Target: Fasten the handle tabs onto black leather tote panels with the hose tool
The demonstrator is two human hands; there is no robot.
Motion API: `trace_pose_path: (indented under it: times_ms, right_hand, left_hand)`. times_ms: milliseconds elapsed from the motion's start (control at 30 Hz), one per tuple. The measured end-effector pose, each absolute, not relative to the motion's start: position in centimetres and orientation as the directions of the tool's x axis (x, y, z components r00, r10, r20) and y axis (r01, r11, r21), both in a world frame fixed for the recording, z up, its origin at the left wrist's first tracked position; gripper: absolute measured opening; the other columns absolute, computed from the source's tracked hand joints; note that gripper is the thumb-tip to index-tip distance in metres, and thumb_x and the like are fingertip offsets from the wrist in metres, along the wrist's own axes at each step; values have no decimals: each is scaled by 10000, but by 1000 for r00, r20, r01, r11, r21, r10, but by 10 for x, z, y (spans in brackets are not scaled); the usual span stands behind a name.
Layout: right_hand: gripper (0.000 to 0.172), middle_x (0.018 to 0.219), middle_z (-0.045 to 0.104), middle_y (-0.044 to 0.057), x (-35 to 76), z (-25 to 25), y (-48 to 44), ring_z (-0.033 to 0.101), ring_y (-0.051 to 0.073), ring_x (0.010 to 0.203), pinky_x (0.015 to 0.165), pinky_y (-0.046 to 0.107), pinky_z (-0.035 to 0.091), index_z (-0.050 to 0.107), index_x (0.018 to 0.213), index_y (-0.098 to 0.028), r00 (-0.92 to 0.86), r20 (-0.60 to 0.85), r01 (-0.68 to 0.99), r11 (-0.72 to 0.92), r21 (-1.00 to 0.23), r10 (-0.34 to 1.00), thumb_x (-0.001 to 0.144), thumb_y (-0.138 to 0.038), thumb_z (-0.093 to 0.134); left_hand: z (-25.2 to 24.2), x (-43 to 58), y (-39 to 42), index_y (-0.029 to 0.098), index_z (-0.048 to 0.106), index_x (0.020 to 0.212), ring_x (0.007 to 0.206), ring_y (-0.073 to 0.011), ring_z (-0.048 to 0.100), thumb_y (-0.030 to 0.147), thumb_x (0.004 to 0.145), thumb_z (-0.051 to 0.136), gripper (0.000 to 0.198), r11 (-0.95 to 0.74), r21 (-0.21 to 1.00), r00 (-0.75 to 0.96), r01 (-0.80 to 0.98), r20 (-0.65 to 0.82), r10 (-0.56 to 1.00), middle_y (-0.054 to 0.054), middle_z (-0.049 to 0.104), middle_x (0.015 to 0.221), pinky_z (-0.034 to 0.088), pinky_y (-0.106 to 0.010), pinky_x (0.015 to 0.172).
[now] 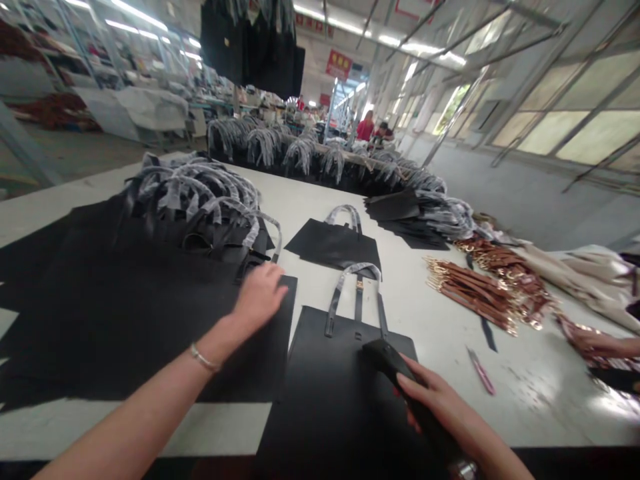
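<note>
Black leather goods cover most of the white table [440, 313], and your work sits at lower centre of the frame. Your left hand [260, 297] rests palm down, fingers loosely spread and gripping nothing, on the near corner of the flat black sheets [115, 313] that fill the left half of the frame. Your right hand [440, 400], at lower right, is wrapped around a dark handheld tool [395, 367]; its tip lies over the upper right part of the black tote bag [345, 387] directly in front of you. That bag lies flat with its wrapped handles [350, 293] pointing away from you. A second flat bag [337, 243] lies just beyond it, at centre frame. Judging from the layout, a large heap of bags with wrapped handles [200, 193] at upper left looks already handled or waiting; the pictures do not settle which. Brown straps with gold fittings [480, 287] lie in a pile at right of centre, well apart from the bag under your tool, and a small pink tool [481, 371] lies on bare table near your right hand. Another person's hand [607, 345] shows at the right edge. The bag in front of you appears to be mid-process.
</note>
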State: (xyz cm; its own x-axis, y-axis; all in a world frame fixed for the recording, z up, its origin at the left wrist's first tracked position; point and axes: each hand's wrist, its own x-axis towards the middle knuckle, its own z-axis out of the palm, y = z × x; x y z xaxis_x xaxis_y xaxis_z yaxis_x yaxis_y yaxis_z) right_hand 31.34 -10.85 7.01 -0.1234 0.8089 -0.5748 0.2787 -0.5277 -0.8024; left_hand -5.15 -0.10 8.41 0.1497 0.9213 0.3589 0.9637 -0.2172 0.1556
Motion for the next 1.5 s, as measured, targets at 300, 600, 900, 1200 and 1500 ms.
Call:
trace_pose_path:
  times_ms: [300, 600, 900, 1200, 1500]
  right_hand:
    - [460, 763, 616, 7, 294, 72, -52, 582, 94, 464, 407, 190, 445, 478, 1268, -190, -203, -607, 278, -549, -788, 768, 881, -422, 565]
    - [569, 781, 618, -2, 272, 82, -55, 587, 97, 460, 407, 198, 442, 413, 1361, -210, -249, -612, 330, -529, -782, 750, 860, -419, 583]
    - [650, 790, 629, -6, 272, 83, -62, 599, 103, 469, 416, 202, 441, 397, 1386, -209, -305, -655, 393, -535, -748, 691, 826, -458, 615]
    - [556, 724, 618, -26, 222, 82, -37, 536, 91, 465, 445, 219, 426, 520, 1281, -197, -479, -564, 374, -425, -824, 673, 803, -452, 645]
    - [409, 687, 615, -22, 181, 91, -16, 528, 99, 539, 514, 221, 392, 609, 1124, -172, -502, -554, 416, -377, -828, 664, 798, -414, 654]
  left_hand:
    - [-17, 43, -66, 185, 559, 1236, 1328, -309, 429, 288, 893, 595, 359, -618, 337, 589, 710, 198, 784, -106, 529, 1376, 372, -495, 1127]
    - [-30, 55, -92, 173, 568, 1211, 1213, -259, 532, 261, 910, 562, 314, -622, 301, 551, 723, 290, 782, -90, 594, 1284, 404, -454, 1108]
    - [-31, 70, -111, 155, 592, 1171, 1127, -245, 577, 264, 917, 551, 279, -639, 328, 559, 695, 311, 768, -98, 615, 1251, 429, -432, 1075]
    - [-42, 74, -113, 176, 564, 1209, 1193, -219, 537, 293, 957, 481, 290, -669, 355, 588, 653, 320, 743, -76, 616, 1230, 350, -395, 1134]
    - [-43, 73, -111, 139, 556, 1201, 1282, -240, 456, 318, 976, 421, 318, -680, 341, 600, 650, 319, 734, -97, 592, 1254, 288, -399, 1166]
